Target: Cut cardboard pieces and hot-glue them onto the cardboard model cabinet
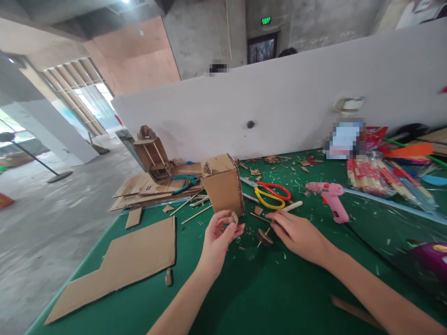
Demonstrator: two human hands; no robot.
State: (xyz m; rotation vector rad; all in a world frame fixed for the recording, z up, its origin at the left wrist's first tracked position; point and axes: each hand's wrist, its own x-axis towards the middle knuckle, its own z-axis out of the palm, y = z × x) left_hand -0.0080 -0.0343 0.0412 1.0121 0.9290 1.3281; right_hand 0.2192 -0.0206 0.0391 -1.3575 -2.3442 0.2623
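Note:
Pinched in my left hand is a small cardboard piece, held just in front of a tapered cardboard box. The fingers of my right hand are bent together at the near end of a thin dark rod lying low over the table; its tip points left. Just below those fingertips sits a small cardboard wheel with a thin stick through its middle. A pale stick-like handle shows behind my right hand. Scissors with red and yellow handles lie beyond, beside the box.
A pink glue gun lies to the right, its cord trailing nearer. Teal-handled pliers and a cardboard structure are at the back left. A large cardboard sheet lies left. Packaged sticks and a screen stand along the white partition.

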